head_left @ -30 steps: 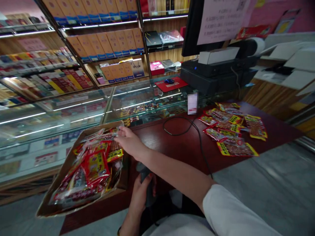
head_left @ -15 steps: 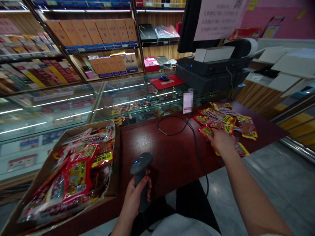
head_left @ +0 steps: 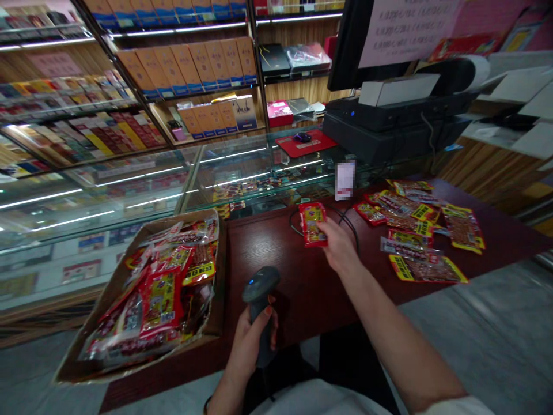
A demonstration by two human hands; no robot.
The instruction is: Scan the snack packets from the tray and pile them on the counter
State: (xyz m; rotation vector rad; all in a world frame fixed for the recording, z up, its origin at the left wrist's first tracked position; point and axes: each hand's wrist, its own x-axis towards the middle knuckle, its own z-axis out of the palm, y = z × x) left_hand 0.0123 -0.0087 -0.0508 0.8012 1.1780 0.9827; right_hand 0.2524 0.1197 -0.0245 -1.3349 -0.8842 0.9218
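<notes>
My left hand [head_left: 254, 334] is wrapped round the handle of a dark grey barcode scanner [head_left: 261, 285], its head upright over the near side of the counter. In my right hand [head_left: 339, 245] is a red and yellow snack packet [head_left: 313, 222], pinched at its right edge above the middle of the counter. Right of that hand lies a spread of snack packets [head_left: 427, 268], some overlapping. On the left stands an open cardboard box [head_left: 219, 276] filled with more red, yellow and clear packets [head_left: 162, 300].
A black cable [head_left: 294, 225] loops across the dark red counter [head_left: 298, 294]. Behind it are a glass display case [head_left: 194, 184], a red mouse pad [head_left: 298, 147] with a mouse, and a till with a monitor [head_left: 345, 52]. Boxed goods [head_left: 190, 66] fill the back shelves.
My right hand has lifted a packet from the spread and carried it left toward the middle. My left hand still grips the scanner. The view has shifted slightly left.
</notes>
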